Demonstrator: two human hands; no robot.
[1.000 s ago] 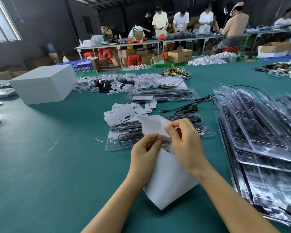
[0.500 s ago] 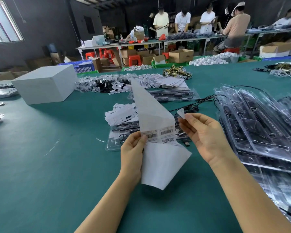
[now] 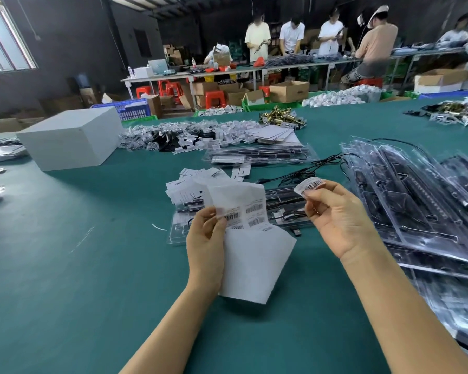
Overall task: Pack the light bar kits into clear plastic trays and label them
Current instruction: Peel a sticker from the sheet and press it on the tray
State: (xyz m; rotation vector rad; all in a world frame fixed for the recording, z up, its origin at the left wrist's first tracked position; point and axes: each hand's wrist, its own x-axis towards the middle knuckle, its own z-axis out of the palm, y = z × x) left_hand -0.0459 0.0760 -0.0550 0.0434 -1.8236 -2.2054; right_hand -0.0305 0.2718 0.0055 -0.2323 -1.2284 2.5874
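Head view: over a green table [image 3: 65, 292], the right hand [image 3: 335, 220] pinches a curled barcode label [image 3: 310, 185] at its fingertips — clear of the sheet [image 3: 251, 238], which the left hand [image 3: 206, 244] grips at its left edge above a filled tray [image 3: 179, 233].

Peeled barcode label held beside the sheet

Right hand [image 3: 335, 215] pinches a barcode label [image 3: 309, 185]; left hand [image 3: 207, 238] grips the label sheet [image 3: 254, 255], with a packed clear tray [image 3: 179, 234] just beyond both.
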